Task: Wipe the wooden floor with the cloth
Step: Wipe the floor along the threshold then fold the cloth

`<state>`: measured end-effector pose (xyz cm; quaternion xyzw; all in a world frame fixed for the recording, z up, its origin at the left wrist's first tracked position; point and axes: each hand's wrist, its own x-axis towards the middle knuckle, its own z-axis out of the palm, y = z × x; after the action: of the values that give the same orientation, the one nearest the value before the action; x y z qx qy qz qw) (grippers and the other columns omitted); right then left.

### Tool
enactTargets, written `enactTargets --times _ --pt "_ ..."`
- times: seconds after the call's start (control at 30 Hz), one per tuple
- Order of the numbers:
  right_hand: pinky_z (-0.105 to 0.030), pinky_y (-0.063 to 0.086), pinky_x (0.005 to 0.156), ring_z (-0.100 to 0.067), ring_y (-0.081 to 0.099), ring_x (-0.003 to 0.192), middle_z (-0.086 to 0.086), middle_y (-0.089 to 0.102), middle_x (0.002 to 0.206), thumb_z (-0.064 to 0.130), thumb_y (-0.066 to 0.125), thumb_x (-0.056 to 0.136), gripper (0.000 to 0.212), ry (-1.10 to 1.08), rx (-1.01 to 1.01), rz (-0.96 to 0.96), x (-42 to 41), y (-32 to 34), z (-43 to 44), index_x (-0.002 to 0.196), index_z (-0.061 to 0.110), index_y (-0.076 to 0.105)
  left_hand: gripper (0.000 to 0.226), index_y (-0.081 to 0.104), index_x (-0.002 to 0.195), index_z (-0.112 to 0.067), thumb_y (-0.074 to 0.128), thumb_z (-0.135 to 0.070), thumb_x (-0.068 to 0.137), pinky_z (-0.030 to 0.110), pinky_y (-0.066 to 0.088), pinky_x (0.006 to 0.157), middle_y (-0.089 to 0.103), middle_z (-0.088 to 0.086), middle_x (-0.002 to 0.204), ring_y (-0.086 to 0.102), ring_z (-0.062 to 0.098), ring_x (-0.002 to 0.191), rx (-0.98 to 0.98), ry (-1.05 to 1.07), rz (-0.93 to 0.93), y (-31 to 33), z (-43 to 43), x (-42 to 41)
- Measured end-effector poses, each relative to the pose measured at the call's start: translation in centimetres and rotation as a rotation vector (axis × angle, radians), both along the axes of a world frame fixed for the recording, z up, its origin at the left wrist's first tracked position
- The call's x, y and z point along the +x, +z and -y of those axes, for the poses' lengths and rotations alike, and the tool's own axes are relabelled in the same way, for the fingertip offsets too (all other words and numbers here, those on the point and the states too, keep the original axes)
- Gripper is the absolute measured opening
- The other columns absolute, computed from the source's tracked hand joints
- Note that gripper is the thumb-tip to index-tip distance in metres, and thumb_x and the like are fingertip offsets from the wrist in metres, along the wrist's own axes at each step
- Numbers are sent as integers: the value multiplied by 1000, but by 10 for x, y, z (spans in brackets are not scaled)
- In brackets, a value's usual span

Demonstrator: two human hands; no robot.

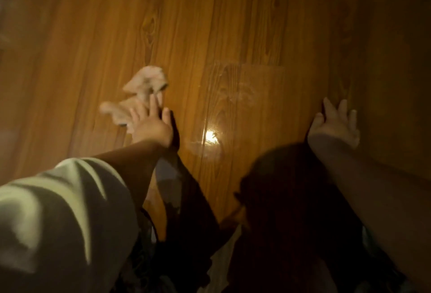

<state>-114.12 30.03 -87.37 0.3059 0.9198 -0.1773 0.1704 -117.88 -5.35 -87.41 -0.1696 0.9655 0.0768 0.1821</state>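
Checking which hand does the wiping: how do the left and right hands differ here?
The left hand rests flat on the crumpled cloth; the right hand rests on bare wooden floor, well apart from the cloth. The left hand is lit, the right hand in shadow. Both are open, fingers pointing away from the person.

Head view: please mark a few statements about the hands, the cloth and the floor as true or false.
1. The left hand touches the cloth. True.
2. The right hand holds a second cloth. False: it rests open on the floor and holds nothing.
3. A bright glare shows on the floor between the hands. True.
4. The cloth is dark blue. False: it is pale and crumpled.
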Motion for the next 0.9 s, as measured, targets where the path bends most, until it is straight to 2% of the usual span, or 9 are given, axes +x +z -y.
enactTargets --times 0.1,0.27,0.37,0.43,0.53,0.63,0.7,0.8,0.9 --pt "-49 4 117 -23 -3 148 4 0 161 38 26 101 50 -12 -43 -10 0 1 2 151 37 16 59 8 154 -21 21 -43 101 54 5 114 6 12 160 3 34 146 -40 57 -41 -2 -40 31" --pt "-47 5 118 -22 -2 148 7 4 161 38 22 102 48 -61 -104 -29 -5 5 -6 150 38 18 57 12 151 -35 19 -47 96 53 1 117 9 -1 161 -7 22 146 186 -830 14 -7 -143 121" --pt "-45 4 118 -22 -1 148 7 6 161 37 23 103 48 -75 -116 -53 -3 7 -12 150 37 20 54 16 151 -36 32 -40 99 51 -3 118 10 -5 161 4 18 148 238 -1030 14 -2 -149 100" --pt "-45 5 119 -22 -1 148 7 5 161 36 23 103 48 -85 -106 -48 1 8 -17 151 36 21 53 15 151 -34 32 -38 100 48 -6 117 10 -4 160 8 20 147 144 -944 -80 -6 -133 63" --pt "-46 6 119 -23 -1 148 2 4 161 34 24 103 48 -68 -80 -59 6 8 -17 152 32 21 52 14 152 -30 27 -38 102 44 -1 118 6 2 161 2 26 148 71 -473 -114 -2 -90 0" --pt "-47 4 118 -24 0 148 -1 6 161 31 26 104 48 -78 -29 -92 5 10 -17 151 29 23 53 8 154 -29 19 -41 103 50 1 118 0 5 162 -3 29 147 148 -42 -32 1 -85 -37" --pt "-47 4 118 -23 1 148 -1 7 161 29 28 104 47 -83 -4 -115 -2 9 -23 151 29 25 52 13 153 -30 21 -41 102 54 6 117 6 3 161 2 29 147 150 63 -88 2 -113 -38" --pt "-48 5 118 -24 5 148 -2 11 161 26 30 103 46 -134 51 -153 -13 5 -44 149 27 30 50 27 148 -31 25 -40 99 54 18 113 23 3 157 16 29 145 141 -332 -199 -3 -176 6" --pt "-52 11 116 -26 9 147 -4 16 160 24 32 101 46 -234 108 -173 -23 2 -70 147 24 35 47 36 145 -33 31 -40 99 54 13 115 30 1 155 17 27 145 336 -816 -110 -5 -217 59"
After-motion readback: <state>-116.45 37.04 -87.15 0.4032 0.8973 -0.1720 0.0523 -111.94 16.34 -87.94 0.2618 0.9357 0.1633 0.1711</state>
